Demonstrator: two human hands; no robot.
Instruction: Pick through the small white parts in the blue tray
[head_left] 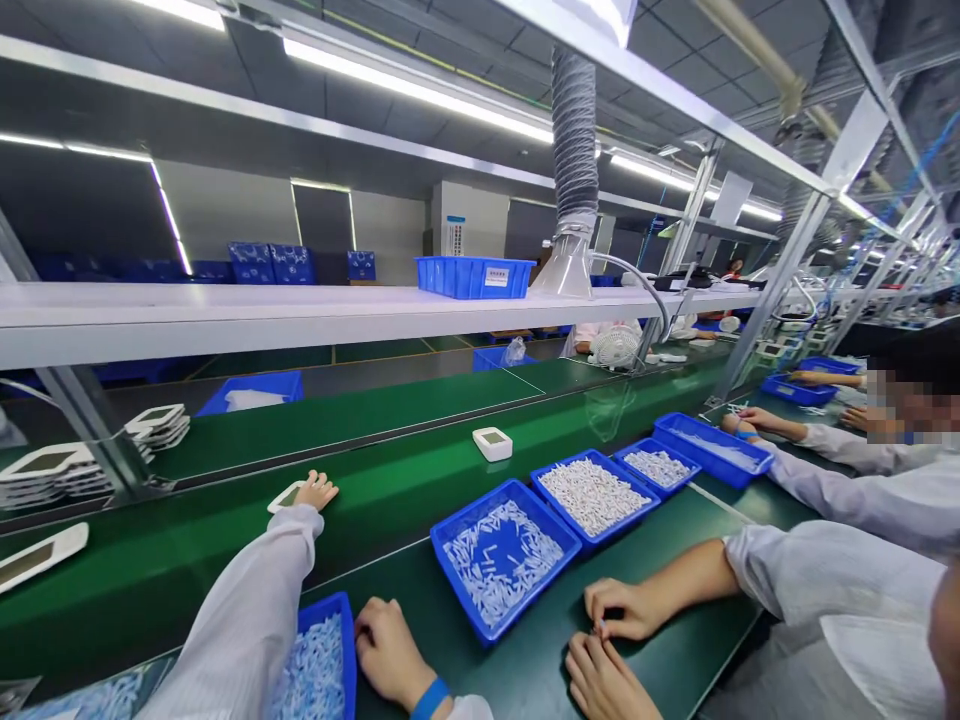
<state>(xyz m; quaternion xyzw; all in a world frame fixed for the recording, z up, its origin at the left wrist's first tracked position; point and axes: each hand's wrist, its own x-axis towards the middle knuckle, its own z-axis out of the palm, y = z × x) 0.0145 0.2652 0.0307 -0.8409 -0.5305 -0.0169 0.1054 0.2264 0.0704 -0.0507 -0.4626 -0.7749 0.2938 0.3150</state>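
Note:
My left hand reaches out over the green conveyor belt, fingers apart and stretched to the right. Its inner side is at a white device with a small grey display, whose right part the hand hides. My right hand, with a blue band at the wrist, is low beside the right rim of a blue tray. Its fingers are curled in, and whatever may be inside them is hidden. Many small pale-blue pieces fill that tray, partly covered by my left sleeve.
Another white device lies on the belt. Blue trays of small white parts line the bench to the right. A co-worker's hands pinch something tiny. Stacked devices stand left by a metal post; a shelf crosses ahead.

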